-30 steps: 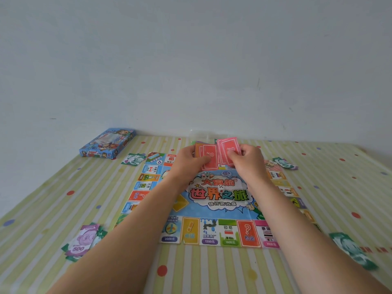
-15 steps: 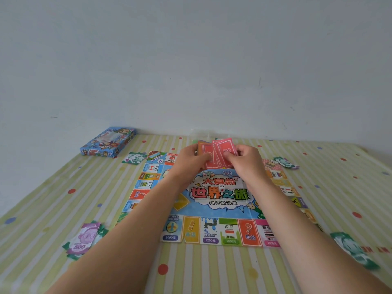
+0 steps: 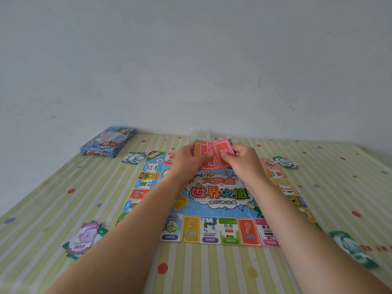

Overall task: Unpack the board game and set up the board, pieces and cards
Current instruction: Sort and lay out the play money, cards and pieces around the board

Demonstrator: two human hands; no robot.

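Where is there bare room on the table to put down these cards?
Bare tablecloth lies in front of the board, between your forearms. More lies left of the board, between the blue box and the purple 500 notes, and right of it, between the far green notes and the near green notes. Its far corners are crowded with notes.

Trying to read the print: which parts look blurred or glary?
Head view: soft, even light, no glare; the board reads sharp at its centre title; the banknotes at the right edge smear; the held cards look slightly soft.
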